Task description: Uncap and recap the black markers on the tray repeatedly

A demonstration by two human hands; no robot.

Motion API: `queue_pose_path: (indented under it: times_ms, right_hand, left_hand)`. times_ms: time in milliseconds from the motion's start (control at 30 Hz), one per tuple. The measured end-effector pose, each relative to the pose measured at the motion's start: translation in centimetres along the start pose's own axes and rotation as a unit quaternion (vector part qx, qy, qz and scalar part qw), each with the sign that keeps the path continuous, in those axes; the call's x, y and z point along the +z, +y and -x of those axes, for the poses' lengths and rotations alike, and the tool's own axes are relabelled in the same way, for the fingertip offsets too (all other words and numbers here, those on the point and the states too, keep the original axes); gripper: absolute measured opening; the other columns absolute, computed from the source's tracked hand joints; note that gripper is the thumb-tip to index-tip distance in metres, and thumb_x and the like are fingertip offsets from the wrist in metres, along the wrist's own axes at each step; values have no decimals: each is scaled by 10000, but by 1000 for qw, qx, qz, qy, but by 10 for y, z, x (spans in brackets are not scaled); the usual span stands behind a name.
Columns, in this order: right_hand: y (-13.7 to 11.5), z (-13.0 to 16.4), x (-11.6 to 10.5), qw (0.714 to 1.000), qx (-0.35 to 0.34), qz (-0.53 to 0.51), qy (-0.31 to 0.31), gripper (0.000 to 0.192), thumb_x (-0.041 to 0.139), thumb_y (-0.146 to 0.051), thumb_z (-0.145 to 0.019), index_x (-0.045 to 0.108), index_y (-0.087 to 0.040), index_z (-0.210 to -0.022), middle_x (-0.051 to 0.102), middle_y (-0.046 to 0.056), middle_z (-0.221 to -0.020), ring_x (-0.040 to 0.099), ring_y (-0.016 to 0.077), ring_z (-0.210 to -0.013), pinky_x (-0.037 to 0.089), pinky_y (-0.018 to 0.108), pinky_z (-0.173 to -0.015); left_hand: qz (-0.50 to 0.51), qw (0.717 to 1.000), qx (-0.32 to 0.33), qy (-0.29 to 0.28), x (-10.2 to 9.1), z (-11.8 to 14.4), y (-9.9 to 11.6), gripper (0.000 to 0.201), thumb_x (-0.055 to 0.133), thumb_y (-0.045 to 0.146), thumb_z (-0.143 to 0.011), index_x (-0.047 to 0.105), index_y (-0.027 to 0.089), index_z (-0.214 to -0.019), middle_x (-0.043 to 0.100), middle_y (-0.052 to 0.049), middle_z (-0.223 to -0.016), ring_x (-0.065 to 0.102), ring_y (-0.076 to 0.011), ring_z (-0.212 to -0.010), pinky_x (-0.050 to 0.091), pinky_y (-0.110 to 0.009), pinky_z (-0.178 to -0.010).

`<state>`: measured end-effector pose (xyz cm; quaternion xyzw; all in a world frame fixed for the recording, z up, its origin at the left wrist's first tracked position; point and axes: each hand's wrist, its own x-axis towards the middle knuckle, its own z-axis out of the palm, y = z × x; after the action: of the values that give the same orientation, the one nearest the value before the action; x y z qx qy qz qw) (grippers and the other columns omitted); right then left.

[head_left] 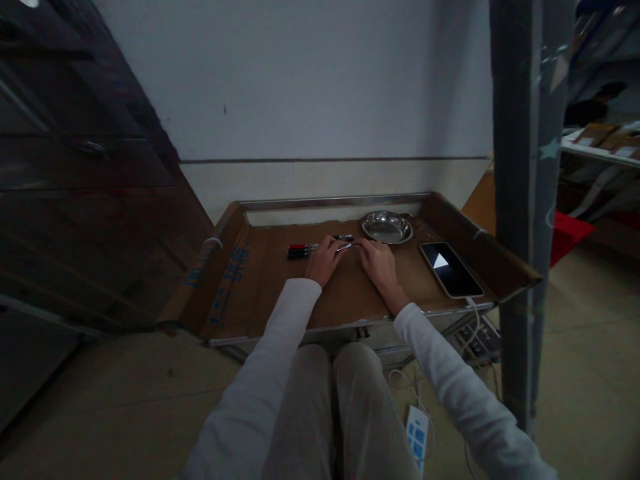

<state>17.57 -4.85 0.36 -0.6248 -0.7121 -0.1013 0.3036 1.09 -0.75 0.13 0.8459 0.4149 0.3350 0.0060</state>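
Note:
My left hand and my right hand meet over the brown cardboard surface. Between their fingertips runs a slim, silvery, pen-like thing, with the fingers of both hands closed on its ends. Just left of my left hand lie a red-ended pen and a black pen, side by side, their right ends partly hidden by that hand. Behind the fingers another black pen rests on the cardboard. A round, shiny metal dish stands right behind my right hand.
On the right of the cardboard lies a phone with a white cable plugged in. Raised cardboard sides flank the table. A grey post stands at the right. Below is a power strip. Far right, a person is near another table.

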Motion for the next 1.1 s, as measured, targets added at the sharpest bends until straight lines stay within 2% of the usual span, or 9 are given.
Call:
queue_pose_path:
  times_ms: [100,167,333,467,500,567,633,733,1100]
  right_hand:
    - [-5,0,-2,1000,-16,6,-14,316,339,-227,-941,594,-185,-1123,665,107,-1033,579,221,-900,381,326,-824]
    - [-8,1,-5,999,-41,-15,-21,357,343,-204,-923,522,-173,-1231,633,116,-1142,581,227,-946,393,338,-854]
    - [-15,3,-12,983,-115,-134,-44,657,371,-173,-858,119,-172,-1464,471,92,-1380,523,206,-1161,405,342,-961]
    - [-13,2,-7,974,-132,-177,-48,754,361,-170,-833,-40,-131,-1471,364,111,-1455,396,188,-1303,378,368,-1021]
    - [-11,1,-4,975,-131,-176,-49,749,367,-175,-834,-24,-122,-1471,354,117,-1459,383,185,-1311,369,367,-1032]
    - [-6,-1,4,981,-108,-156,-49,649,352,-176,-854,131,-134,-1463,380,114,-1442,410,187,-1284,363,365,-1041]
    - [-1,-4,11,986,-89,-128,-52,544,333,-162,-868,292,-141,-1411,421,114,-1413,436,197,-1252,358,377,-1044]
    - [3,-8,19,993,-71,-81,-46,447,350,-172,-880,438,-143,-1318,454,130,-1377,418,223,-1255,345,413,-1044]
    - [6,-16,31,998,-35,-23,-44,405,385,-151,-868,521,-163,-1249,495,143,-1235,471,235,-1143,390,370,-971]
  left_hand:
    - [-6,1000,7,-7,-1,0,2,278,423,326,-935,573,205,-1136,530,-47,-1020,568,-142,-942,448,-264,-876]
    - [-8,1000,-3,-2,-2,1,3,276,419,318,-937,567,197,-1136,535,-54,-1039,569,-146,-965,449,-263,-875]
    - [-19,999,-31,1,-9,3,7,273,402,315,-944,557,194,-1134,556,-62,-1074,574,-153,-994,446,-258,-868]
    - [-42,996,-66,37,-19,10,14,288,380,342,-949,559,203,-1126,578,-64,-1065,572,-161,-964,432,-267,-862]
    - [-61,994,-83,48,-21,13,16,283,383,343,-946,568,203,-1110,586,-67,-1050,567,-173,-958,427,-282,-864]
    - [-115,983,-127,64,-26,21,19,259,406,331,-934,587,196,-1062,597,-81,-1015,549,-211,-956,419,-327,-863]
    - [-161,971,-164,69,-28,29,20,238,428,306,-920,588,183,-1046,594,-100,-1008,532,-239,-948,418,-360,-850]
    - [-196,957,-202,66,-28,37,19,196,451,268,-900,581,164,-1004,578,-121,-987,520,-250,-926,425,-378,-822]
    - [-192,947,-258,25,-19,35,25,212,347,135,-886,532,112,-987,533,-175,-1028,517,-262,-952,442,-394,-814]
